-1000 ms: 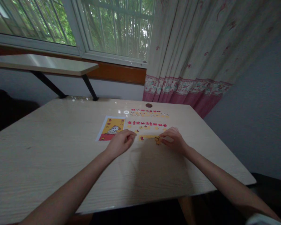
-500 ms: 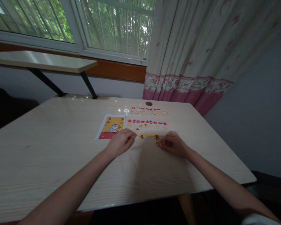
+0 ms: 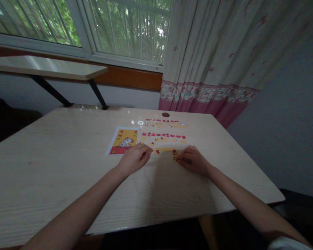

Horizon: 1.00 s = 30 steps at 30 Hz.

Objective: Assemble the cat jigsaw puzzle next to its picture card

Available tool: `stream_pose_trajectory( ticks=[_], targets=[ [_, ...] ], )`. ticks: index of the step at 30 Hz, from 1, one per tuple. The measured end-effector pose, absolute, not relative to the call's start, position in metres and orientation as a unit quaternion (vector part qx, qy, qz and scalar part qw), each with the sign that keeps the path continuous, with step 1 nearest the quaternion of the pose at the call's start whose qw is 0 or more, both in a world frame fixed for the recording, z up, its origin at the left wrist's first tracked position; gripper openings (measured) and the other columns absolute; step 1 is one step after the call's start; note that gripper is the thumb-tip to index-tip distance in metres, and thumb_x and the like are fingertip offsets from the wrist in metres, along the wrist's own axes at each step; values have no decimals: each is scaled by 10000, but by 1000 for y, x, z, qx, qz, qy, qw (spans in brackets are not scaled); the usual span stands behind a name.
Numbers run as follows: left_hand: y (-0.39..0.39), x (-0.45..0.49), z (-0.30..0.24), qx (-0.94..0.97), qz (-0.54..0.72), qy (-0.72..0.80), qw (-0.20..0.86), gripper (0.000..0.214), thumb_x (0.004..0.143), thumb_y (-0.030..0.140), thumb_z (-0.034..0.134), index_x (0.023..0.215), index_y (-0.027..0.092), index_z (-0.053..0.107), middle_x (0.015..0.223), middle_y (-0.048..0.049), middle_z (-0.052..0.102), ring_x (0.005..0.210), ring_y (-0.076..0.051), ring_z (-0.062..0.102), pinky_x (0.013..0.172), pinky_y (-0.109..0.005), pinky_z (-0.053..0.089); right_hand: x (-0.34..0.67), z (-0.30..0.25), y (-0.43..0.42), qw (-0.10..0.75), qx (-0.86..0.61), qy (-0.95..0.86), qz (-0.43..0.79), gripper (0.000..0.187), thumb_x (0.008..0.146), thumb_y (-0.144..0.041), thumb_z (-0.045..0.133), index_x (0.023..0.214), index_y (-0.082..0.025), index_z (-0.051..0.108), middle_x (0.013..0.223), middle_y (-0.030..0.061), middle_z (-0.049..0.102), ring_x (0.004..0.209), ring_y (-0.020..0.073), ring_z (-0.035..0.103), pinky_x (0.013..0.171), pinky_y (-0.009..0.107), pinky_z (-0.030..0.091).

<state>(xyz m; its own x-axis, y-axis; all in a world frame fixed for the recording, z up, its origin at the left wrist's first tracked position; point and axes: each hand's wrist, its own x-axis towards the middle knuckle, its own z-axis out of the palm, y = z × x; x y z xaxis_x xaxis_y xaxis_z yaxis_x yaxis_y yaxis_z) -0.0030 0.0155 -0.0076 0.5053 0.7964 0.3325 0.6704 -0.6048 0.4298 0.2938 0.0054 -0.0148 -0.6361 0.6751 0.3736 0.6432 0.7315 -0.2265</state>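
Beside the picture card, our left hand curls closed; right of it, our right hand pinches the yellow puzzle strip, long axis left-right, by its short leg pointing toward us.

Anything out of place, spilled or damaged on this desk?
Nothing looks spilled or damaged: the pinkish-red pieces lie in rows, with the printed sheet beside them. One small oddity is a dark mark on the tabletop at left, apart from the pieces; stain or scratch, I can't tell.
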Motion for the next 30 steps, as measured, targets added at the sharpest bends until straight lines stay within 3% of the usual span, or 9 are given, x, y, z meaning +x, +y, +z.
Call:
stream_pose_trajectory(
  ticks=[30],
  targets=[
    [15,-2,-5,870,237,420,103,232,892,204,417,908,158,645,817,-68,632,800,-189,561,721,-310,457,286,-8,-2,184,-356,-912,-86,235,899,-308,505,783,-203,680,731,36,656,729,162,507,722,320,312]
  ],
)
